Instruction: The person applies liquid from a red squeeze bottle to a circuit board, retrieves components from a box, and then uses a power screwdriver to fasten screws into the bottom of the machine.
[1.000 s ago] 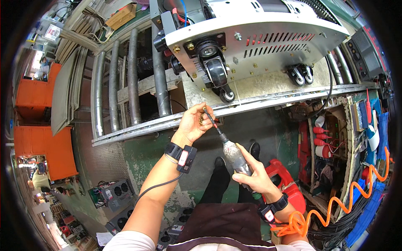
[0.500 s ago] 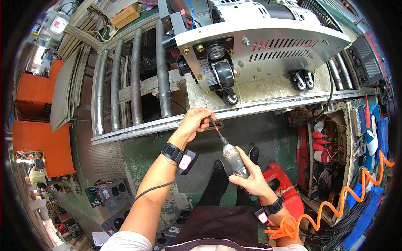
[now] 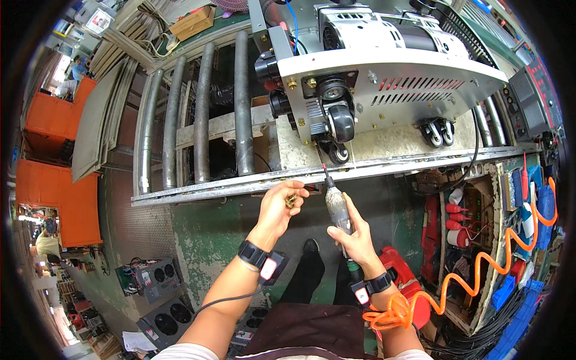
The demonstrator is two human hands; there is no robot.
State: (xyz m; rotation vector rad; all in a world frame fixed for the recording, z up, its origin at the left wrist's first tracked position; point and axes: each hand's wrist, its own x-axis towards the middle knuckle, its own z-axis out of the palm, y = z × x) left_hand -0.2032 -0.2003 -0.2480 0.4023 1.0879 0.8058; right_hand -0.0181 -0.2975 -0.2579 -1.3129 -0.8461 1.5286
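My right hand (image 3: 355,239) grips a grey air screwdriver (image 3: 338,211) standing nearly upright in view. Its slim bit (image 3: 326,171) points away from me, crossing the conveyor's front rail beside a black swivel caster (image 3: 341,123). Whether the tip touches anything is hard to make out. To the left, my left hand (image 3: 276,213) is curled round several small brass-coloured screws (image 3: 291,201), apart from the tool. Beyond both hands a machine with a white-edged metal side panel (image 3: 366,99) lies on the conveyor, a twin-wheel caster (image 3: 437,132) at its right.
Steel rollers (image 3: 204,114) and the front rail (image 3: 240,185) of the conveyor run across ahead. An orange coiled air hose (image 3: 480,270) stretches to the right. A red plastic object (image 3: 399,273) lies by my right forearm, and a cluttered shelf (image 3: 489,234) stands at right.
My left hand has come off the screwdriver's bit and moved down, showing the screws in its fingers. The screwdriver has swung more upright, its bit now over the rail. The whole view has shifted slightly.
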